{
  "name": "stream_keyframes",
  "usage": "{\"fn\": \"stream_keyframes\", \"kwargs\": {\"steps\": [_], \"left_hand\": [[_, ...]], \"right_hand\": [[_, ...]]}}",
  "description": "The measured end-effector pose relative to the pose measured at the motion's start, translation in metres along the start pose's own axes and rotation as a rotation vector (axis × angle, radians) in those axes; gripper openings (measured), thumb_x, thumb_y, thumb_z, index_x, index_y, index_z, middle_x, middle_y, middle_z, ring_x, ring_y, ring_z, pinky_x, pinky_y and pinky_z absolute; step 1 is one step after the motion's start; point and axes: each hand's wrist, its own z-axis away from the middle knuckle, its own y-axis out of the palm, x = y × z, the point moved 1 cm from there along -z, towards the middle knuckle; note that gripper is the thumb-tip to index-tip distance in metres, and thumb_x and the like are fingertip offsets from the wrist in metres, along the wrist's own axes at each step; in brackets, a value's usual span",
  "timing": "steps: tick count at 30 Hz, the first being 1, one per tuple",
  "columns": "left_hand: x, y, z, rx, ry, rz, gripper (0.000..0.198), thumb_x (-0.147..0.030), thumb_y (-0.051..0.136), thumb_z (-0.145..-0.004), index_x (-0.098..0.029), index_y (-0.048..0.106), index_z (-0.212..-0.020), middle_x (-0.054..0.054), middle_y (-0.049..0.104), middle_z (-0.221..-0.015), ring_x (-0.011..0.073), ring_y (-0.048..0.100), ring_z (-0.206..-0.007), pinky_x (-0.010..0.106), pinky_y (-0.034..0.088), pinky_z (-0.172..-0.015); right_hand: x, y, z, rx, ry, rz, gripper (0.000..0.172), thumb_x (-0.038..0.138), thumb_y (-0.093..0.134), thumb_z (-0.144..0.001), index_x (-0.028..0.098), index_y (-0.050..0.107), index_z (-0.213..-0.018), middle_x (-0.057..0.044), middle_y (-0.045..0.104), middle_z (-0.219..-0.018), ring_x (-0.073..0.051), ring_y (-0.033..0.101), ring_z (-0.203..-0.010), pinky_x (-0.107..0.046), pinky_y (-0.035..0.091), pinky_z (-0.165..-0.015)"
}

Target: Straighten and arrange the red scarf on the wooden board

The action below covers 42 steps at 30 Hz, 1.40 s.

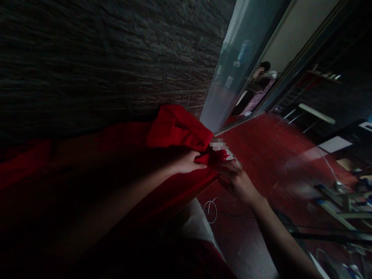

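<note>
A large red cloth (177, 128) lies bunched in front of me and spreads to the left into shadow. My left hand (187, 162) is closed, pinching the cloth's edge near its frayed red threads (219, 155). My right hand (236, 180) is closed just to the right, its fingers curled at the same frayed end, with a small pale object (234, 157) showing beside them that I cannot identify. The two hands nearly touch.
A dark rough wall (116, 58) fills the upper left. A glass door panel (232, 66) stands behind, with a seated person (258, 85) beyond it. Red floor (261, 147) runs right, with a white cord (210, 209) and metal frames (343, 201).
</note>
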Motion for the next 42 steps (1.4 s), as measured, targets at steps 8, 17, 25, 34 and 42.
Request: {"fn": "stream_keyframes", "kwargs": {"steps": [8,17,25,34,42], "left_hand": [[-0.005,0.0,-0.001,-0.092,0.059,-0.108,0.043,-0.047,0.05,-0.095,-0.012,0.071,-0.11,0.015,0.074,-0.111,0.0256,0.07,-0.098,0.033,0.048,-0.088],[-0.003,0.005,0.0,-0.153,0.007,-0.095,0.041,-0.037,0.075,-0.081,-0.01,0.067,-0.111,0.015,0.073,-0.109,0.0244,0.068,-0.095,0.034,0.051,-0.086],[-0.012,-0.007,0.039,-0.19,0.078,-0.385,0.057,-0.041,0.056,-0.094,-0.01,0.048,-0.141,0.02,0.063,-0.128,0.0303,0.062,-0.115,0.04,0.045,-0.101],[0.032,-0.025,0.164,-0.131,-0.056,-0.553,0.065,-0.056,0.042,-0.098,-0.025,0.035,-0.155,0.007,0.031,-0.162,0.0312,0.03,-0.148,0.046,0.022,-0.122],[0.035,-0.01,0.213,-0.225,0.128,-0.74,0.071,-0.048,0.047,-0.099,-0.029,0.016,-0.16,0.003,0.026,-0.164,0.0263,0.031,-0.149,0.041,0.023,-0.122]], "right_hand": [[-0.016,-0.011,-0.012,0.087,-0.274,0.076,0.03,0.015,0.052,-0.098,0.02,0.07,-0.121,-0.009,0.072,-0.102,-0.023,0.065,-0.094,-0.039,0.057,-0.083],[-0.029,0.003,0.006,0.078,-0.29,0.104,0.026,0.018,0.052,-0.098,0.019,0.072,-0.116,-0.009,0.072,-0.099,-0.022,0.065,-0.093,-0.036,0.057,-0.081],[-0.023,0.001,0.005,0.14,-0.299,0.127,0.029,0.012,0.054,-0.096,0.018,0.071,-0.118,-0.01,0.071,-0.111,-0.024,0.066,-0.1,-0.04,0.06,-0.085],[0.003,0.025,-0.037,0.152,-0.256,0.035,0.058,0.029,0.047,-0.103,0.018,0.031,-0.157,-0.015,0.033,-0.159,-0.029,0.032,-0.147,-0.051,0.039,-0.117],[-0.004,0.054,-0.042,0.263,-0.274,0.074,0.066,0.031,0.042,-0.104,0.016,0.013,-0.161,-0.015,0.025,-0.162,-0.029,0.022,-0.151,-0.055,0.033,-0.119]]}}
